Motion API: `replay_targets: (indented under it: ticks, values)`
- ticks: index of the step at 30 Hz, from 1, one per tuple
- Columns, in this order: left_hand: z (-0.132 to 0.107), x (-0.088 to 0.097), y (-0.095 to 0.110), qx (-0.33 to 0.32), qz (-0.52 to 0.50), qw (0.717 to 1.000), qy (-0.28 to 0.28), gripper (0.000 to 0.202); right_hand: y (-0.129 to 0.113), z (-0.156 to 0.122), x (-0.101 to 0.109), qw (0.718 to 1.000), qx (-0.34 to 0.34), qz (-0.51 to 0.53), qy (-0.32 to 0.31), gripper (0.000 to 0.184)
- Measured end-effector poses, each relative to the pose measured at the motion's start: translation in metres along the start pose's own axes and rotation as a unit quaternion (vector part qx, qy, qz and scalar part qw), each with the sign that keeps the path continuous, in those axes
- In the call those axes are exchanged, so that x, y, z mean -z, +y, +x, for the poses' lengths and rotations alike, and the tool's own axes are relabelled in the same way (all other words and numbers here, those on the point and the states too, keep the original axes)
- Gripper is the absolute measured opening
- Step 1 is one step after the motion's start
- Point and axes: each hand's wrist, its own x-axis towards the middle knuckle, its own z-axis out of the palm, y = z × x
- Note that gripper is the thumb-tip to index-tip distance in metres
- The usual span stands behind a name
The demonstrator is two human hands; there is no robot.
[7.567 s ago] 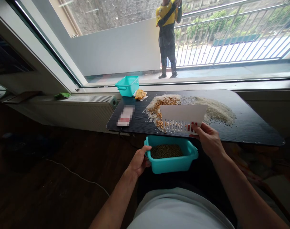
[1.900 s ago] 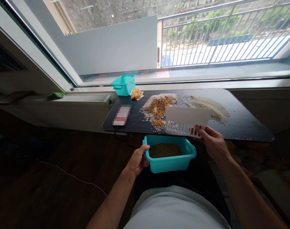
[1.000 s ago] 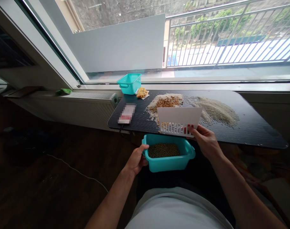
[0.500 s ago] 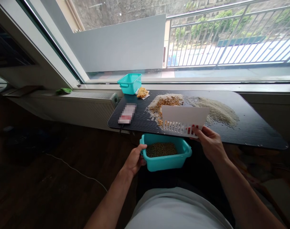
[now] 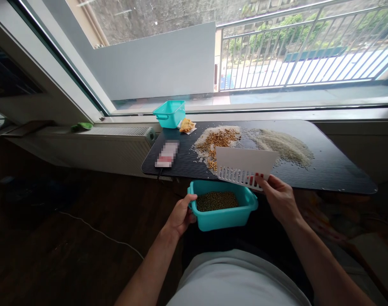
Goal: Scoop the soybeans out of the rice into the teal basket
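Last half second: white slotted plastic-looking card (image 5: 244, 157) dipped; in view, slots now overlap far rim of teal rectangular plastic bin (image 5: 225, 220). Likely shifts work binward. Right hand (image 5: 280, 196) pinches card; left hand (image 5: 181, 216) grips bin's left end. Bin holds dark-green beans (image 5: 217, 201). Beyond bin: orange-and-white grain heap (image 5: 219, 138); farther right, all-white grain heap (image 5: 284, 146); far left, teal plastic tub (image 5: 166, 121), contents hidden.

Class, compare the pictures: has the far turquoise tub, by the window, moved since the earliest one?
No. Judged against the far left corner of the table, the far turquoise tub shows no visible shift either way.
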Motion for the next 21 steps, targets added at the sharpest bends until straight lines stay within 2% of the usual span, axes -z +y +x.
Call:
replay_targets:
  ticks: [5, 12, 17, 21]
  values:
    - [0.001, -0.002, -0.001, 0.000, 0.000, 1.000, 0.003, 0.038, 0.002, 0.006, 0.015, 0.998, 0.026, 0.000, 0.055, 0.031]
    - [0.001, -0.004, -0.002, 0.004, 0.003, 1.000, -0.005, 0.037, 0.010, -0.008, -0.001, 0.998, 0.044, -0.044, 0.028, 0.034]
    - [0.003, -0.004, -0.004, 0.005, 0.004, 1.000, -0.010, 0.036, 0.010, -0.009, 0.020, 0.992, 0.061, -0.090, 0.058, 0.027]
    - [0.005, -0.007, -0.005, 0.006, 0.005, 1.000, -0.015, 0.037, 0.012, -0.006, 0.031, 0.991, 0.064, -0.109, 0.032, 0.032]
